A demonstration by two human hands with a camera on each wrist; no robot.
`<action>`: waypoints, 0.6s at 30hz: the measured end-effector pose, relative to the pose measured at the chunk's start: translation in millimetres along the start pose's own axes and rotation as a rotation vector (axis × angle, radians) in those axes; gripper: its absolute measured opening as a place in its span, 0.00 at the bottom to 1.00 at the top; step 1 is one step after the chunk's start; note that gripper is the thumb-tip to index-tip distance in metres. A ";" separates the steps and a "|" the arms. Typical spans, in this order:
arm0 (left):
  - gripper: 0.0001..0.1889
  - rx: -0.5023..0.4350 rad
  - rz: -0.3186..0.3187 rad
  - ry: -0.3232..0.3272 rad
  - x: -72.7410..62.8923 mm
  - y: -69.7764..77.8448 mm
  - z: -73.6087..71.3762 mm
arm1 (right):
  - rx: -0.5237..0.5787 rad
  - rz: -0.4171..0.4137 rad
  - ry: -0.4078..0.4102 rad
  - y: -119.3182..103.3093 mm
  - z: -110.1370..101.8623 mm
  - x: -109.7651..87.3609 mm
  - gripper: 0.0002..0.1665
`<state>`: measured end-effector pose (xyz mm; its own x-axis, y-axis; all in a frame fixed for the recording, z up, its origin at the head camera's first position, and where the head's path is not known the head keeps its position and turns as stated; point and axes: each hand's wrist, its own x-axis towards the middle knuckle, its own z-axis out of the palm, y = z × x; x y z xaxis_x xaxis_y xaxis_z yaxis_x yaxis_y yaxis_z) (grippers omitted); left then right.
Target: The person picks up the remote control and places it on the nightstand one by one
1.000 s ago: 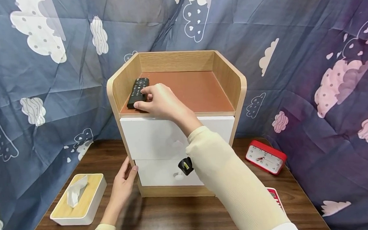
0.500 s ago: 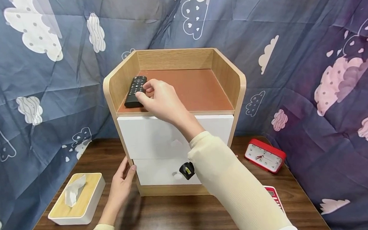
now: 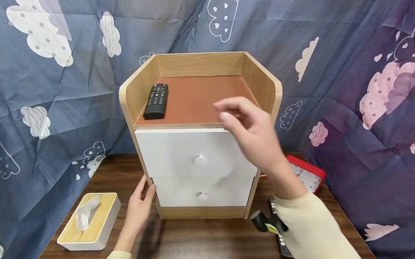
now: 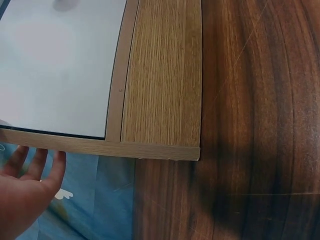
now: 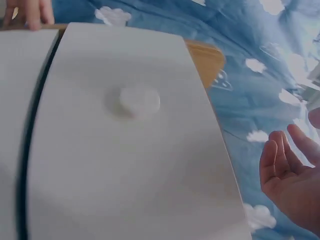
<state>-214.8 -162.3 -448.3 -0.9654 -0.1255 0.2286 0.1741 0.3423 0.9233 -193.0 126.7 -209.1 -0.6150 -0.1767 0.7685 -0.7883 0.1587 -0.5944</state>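
A black remote control point(image 3: 156, 101) lies lengthwise on the reddish-brown top of a small wooden cabinet point(image 3: 207, 125), near its left side wall. My right hand point(image 3: 252, 131), slightly blurred, is over the cabinet's right front, apart from the remote. Its fingers are loosely bent and hold nothing; the right wrist view shows the same hand point(image 5: 292, 180) beside the white drawer front point(image 5: 135, 165). Against the cabinet's lower left side rests my left hand point(image 3: 140, 204), thumb at the front edge. Its fingers point(image 4: 37, 162) touch the side panel fairly straight in the left wrist view.
A tissue box point(image 3: 90, 221) stands on the dark wooden table point(image 3: 184, 242) at left. To the right are a red clock point(image 3: 306, 173) and another black remote point(image 3: 285, 246), partly behind my right sleeve. Two white drawers with round knobs point(image 3: 200, 159) face me.
My right hand has come off the remote and moved right across the cabinet's front. The remote stays on the cabinet top. My left hand keeps its place at the cabinet's side.
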 end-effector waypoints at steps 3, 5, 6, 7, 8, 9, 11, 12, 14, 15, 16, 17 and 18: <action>0.30 -0.010 0.002 0.004 2.4 0.1 0.8 | 0.028 -0.085 0.043 -1.4 -26.3 -29.0 0.11; 0.31 -0.019 0.006 0.009 3.7 0.5 1.3 | 0.057 -0.144 0.071 3.6 -42.2 -49.5 0.10; 0.31 -0.021 0.008 0.012 4.1 0.7 1.4 | 0.075 -0.166 0.083 8.9 -50.3 -60.1 0.10; 0.31 -0.021 0.007 0.013 4.2 0.8 1.5 | 0.087 -0.176 0.095 15.5 -58.7 -71.1 0.10; 0.31 -0.013 0.005 0.014 3.9 0.8 1.4 | 0.084 -0.169 0.106 23.4 -67.4 -82.7 0.10; 0.31 -0.004 0.001 0.015 3.4 0.8 1.2 | 0.059 -0.143 0.120 32.9 -76.4 -94.8 0.11; 0.30 0.006 -0.005 0.013 1.9 0.5 0.7 | -0.053 -0.036 0.149 55.2 -95.5 -119.5 0.11; 0.30 0.009 -0.007 0.012 1.1 0.3 0.5 | -0.142 0.034 0.159 67.3 -105.4 -132.6 0.12; 0.30 0.009 -0.009 0.010 -0.1 -0.3 0.5 | -0.350 0.191 0.169 92.2 -124.4 -159.0 0.11; 0.30 0.002 -0.007 0.006 -0.2 -0.6 0.8 | -0.459 0.271 0.167 104.3 -133.2 -172.5 0.10; 0.30 -0.004 -0.004 0.004 -0.2 -0.9 1.3 | -0.554 0.347 0.156 116.1 -141.9 -186.2 0.10; 0.30 -0.007 -0.002 0.001 -0.1 -1.2 1.8 | -0.631 0.406 0.146 128.1 -150.3 -200.1 0.10; 0.30 -0.006 -0.001 -0.001 0.0 -1.4 2.5 | -0.703 0.476 0.130 138.2 -158.0 -213.8 0.11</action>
<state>-215.5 -160.5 -450.4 -0.9657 -0.1246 0.2277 0.1747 0.3367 0.9253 -167.8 339.9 -418.1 -0.8369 0.1679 0.5209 -0.2267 0.7600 -0.6091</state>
